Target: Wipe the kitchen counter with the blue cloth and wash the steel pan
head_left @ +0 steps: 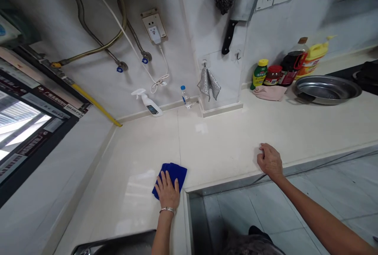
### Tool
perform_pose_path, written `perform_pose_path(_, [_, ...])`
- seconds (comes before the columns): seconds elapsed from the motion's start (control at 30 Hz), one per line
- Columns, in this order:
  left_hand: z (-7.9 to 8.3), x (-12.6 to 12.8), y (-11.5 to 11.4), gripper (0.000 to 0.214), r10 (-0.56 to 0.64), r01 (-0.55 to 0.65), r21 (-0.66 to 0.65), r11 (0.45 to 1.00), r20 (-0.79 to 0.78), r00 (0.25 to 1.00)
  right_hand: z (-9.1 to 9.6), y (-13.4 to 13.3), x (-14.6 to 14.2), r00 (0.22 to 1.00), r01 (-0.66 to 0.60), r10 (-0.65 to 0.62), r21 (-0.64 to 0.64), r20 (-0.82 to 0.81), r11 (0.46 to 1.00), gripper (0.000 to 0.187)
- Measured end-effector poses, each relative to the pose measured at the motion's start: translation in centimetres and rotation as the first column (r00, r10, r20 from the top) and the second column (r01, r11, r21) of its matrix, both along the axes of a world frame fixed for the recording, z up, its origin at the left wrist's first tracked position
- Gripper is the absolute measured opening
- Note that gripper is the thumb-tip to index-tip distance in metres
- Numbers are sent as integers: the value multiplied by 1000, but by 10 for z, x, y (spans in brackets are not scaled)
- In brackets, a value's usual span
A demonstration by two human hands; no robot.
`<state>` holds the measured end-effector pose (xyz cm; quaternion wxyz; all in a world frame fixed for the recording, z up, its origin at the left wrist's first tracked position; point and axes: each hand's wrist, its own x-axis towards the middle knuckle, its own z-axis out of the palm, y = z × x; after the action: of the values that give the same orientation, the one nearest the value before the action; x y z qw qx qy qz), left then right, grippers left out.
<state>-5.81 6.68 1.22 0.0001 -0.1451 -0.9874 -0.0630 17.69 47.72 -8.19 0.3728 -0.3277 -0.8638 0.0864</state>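
Observation:
My left hand point(168, 192) lies flat, fingers stretched out, on a folded blue cloth point(180, 173) near the inner corner of the white countertop point(218, 148). A bracelet circles that wrist. Farther right, my right hand point(270, 162) is at the counter's front edge with its fingers curled in. Nothing shows in its fingers. Toward the wall, a white spray bottle point(152, 105) and a small clear bottle with a blue cap point(186, 98) stand on the counter.
A sink point(115, 245) is at the bottom left. At the right stand a metal pan point(327, 89), a pink cloth point(269, 93) and several sauce bottles point(288, 67). A cleaver point(240, 6) and silvery cloth point(209, 83) hang on the wall pillar. Hoses and a charger cable hang left.

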Motion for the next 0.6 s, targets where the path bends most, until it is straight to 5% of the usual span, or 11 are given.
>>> perform_pose_path(0.13, [12, -11, 18, 69, 135, -140, 39, 989, 105, 985, 1, -4, -2, 1000, 7, -7, -18, 14, 1000, 29])
perform_pose_path(0.23, [10, -14, 41, 67, 205, -204, 21, 979, -23, 979, 3, -6, -3, 1000, 5, -5, -28, 2, 1000, 28])
perform_pose_path(0.37, [3, -17, 56, 69, 140, -145, -20, 989, -163, 977, 7, -7, -4, 1000, 27, -27, -65, 1, 998, 31])
perform_pose_path(0.6, [5, -43, 56, 70, -3, -3, -56, 998, -102, 995, 11, -8, -2, 999, 22, -18, -83, 46, 996, 33])
